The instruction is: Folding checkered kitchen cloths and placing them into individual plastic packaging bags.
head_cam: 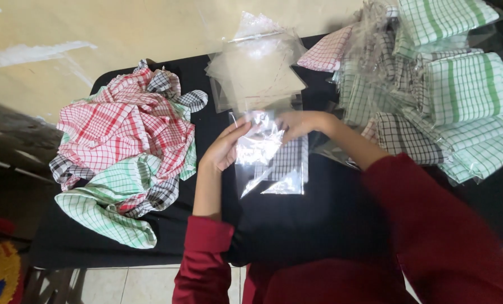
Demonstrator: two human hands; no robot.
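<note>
My left hand [223, 147] and my right hand [299, 123] both grip the top of a clear plastic bag [263, 169] over the middle of the black table [319, 202]. A folded black-and-white checked cloth [290, 157] sits inside the bag, on its right side. Both arms wear dark red sleeves. Just beyond my hands lies a stack of empty clear bags [256, 70].
A loose heap of red, green and black checked cloths [125, 146] covers the table's left part. Bagged folded cloths [459, 95], mostly green and white, pile up at the right. A yellowish wall rises behind the table; tiled floor shows below its near edge.
</note>
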